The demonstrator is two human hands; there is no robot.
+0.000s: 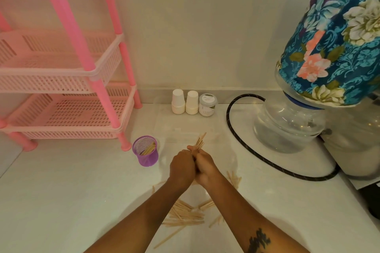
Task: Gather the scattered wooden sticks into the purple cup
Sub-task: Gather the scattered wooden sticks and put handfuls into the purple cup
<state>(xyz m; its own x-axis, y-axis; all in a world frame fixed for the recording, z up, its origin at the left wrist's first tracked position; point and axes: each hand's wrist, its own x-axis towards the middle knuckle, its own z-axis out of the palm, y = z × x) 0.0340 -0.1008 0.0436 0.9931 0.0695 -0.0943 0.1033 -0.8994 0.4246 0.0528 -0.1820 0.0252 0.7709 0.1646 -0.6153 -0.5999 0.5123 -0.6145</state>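
Gripping one bundle of sticks [199,143] between them, the left hand [182,167] and right hand [205,167] are pressed together over the white floor [61,201], fingers curled round the bundle's lower end. The stick tips fan out above the knuckles, tilted up and to the right; they overlap too much to count.

One purple cup [145,151], a mesh one, stands upright just left of the hands, apart from them. A few sticks already lean inside it; their number cannot be told.

More loose sticks [185,214] lie on the floor below the forearms, in one main heap between the two arms. A smaller group lies right of the right wrist, and several single ones are scattered nearer the bottom edge. An exact count is not possible.

Against the wall stand two stacks of white paper cups [185,101] side by side, with one small jar [207,104] touching or just beside the right stack. One pink three-tier rack [67,68] stands on the left. One water bottle under a floral cover [333,37] sits on the right, with one black hose [257,154] curving round its base.
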